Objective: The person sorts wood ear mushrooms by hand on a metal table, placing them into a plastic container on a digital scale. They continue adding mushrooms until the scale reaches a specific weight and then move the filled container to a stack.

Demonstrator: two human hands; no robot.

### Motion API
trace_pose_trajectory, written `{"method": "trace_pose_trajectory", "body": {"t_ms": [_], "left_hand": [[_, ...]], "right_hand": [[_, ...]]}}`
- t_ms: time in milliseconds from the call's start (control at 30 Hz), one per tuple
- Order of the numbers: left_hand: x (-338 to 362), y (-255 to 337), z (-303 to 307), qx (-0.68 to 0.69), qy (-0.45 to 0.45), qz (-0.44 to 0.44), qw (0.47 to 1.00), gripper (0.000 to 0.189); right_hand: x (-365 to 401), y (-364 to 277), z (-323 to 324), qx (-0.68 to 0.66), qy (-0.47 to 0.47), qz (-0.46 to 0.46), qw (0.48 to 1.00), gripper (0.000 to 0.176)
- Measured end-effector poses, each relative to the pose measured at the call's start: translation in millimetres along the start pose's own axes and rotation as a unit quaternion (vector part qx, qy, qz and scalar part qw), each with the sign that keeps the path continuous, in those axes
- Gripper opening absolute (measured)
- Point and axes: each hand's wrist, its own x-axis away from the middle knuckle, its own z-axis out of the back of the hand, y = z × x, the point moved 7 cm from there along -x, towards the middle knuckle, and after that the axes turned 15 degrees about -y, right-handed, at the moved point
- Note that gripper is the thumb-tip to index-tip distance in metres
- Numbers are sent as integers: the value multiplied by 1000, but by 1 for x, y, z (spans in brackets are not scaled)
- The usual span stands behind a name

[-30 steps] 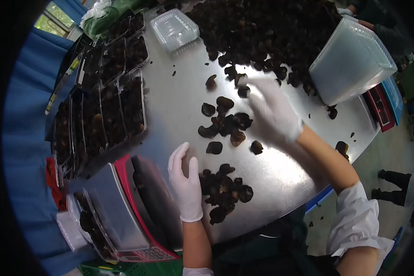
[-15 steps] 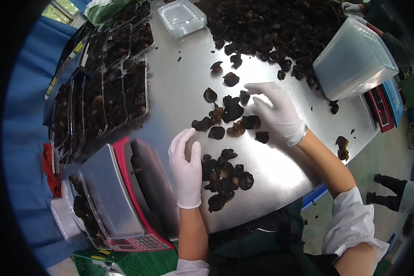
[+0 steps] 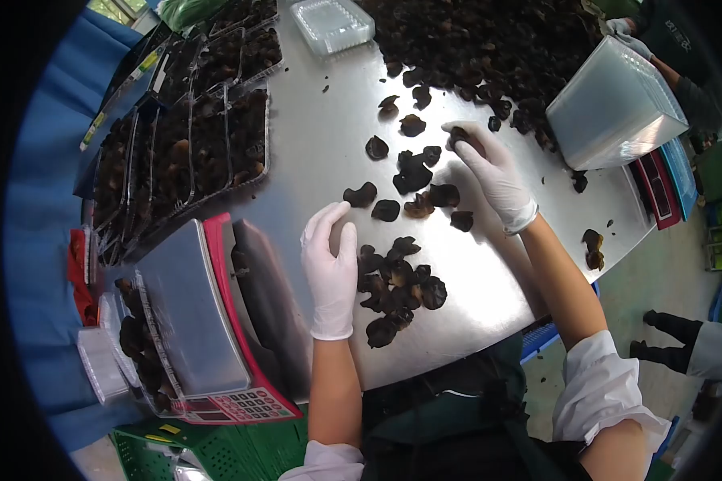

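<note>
From my remote seat, nearest on the head camera is the scale [image 3: 188, 309] at the table's [image 3: 321, 128] near left corner, with a half-hidden tray [image 3: 140, 353] of dark mushrooms just beside it at the table's left edge. Next comes the left hand [image 3: 329, 268], gloved, lying flat with the fingers straight and together, gripping nothing. Its side touches a small pile [image 3: 397, 289] of mushrooms by the near edge. Past that, loose mushrooms [image 3: 413, 172] lie scattered mid-table. The right hand [image 3: 493, 172], also gloved, reaches beyond them with its fingers curled down onto a lone mushroom [image 3: 461, 138], which sits between the scatter and the big heap. I judge the work partly done. Along the left edge the filled trays [image 3: 208, 136] stand in rows touching one another, each packed with mushrooms. One empty tray [image 3: 333, 24] waits at the far edge. Much is left, since the heap [image 3: 489, 40] covers the far part of the table. At the right edge a stack of clear trays [image 3: 618, 108] rests tilted against that heap, with a second scale [image 3: 658, 188] just beside it. A co-worker's hand [image 3: 618, 26] shows at the far right corner.
</note>
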Motion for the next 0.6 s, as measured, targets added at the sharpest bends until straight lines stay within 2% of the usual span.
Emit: {"method": "trace_pose_trajectory", "body": {"t_ms": [33,100,167,233,300,367,400,433,500,533,600], "left_hand": [[-1,0,-1,-5,3,-4,1000,27],[-2,0,-2,-9,6,-12,1000,27],[0,-2,-2,0,6,-10,1000,26],[-1,-4,-1,3,6,-8,1000,26],[0,-4,-1,5,3,-10,1000,26],[-2,-3,-2,-4,2,-3,1000,26],[-3,-3,-2,-5,1,-8,1000,26],[-2,-4,-2,-7,2,-5,1000,26],[-2,-3,-2,-8,1,-5,1000,26],[-2,-3,-2,0,1,-1,1000,25],[-1,-3,-1,8,0,3,1000,25]], "right_hand": [[10,6,4,2,2,-2,1000,30],[29,43,12,-9,-35,-135,990,32],[43,34,2,32,-107,-48,993,30],[48,25,9,-5,-29,-45,999,30],[42,22,19,-55,-13,-23,998,29],[36,19,10,39,-57,-125,990,31],[29,21,-1,78,-127,-101,984,30],[27,24,-11,124,-103,-148,976,27],[9,21,-34,356,-136,-4,925,27],[5,20,-41,356,-132,-3,925,27],[2,27,-60,562,-196,-65,801,27]]}}
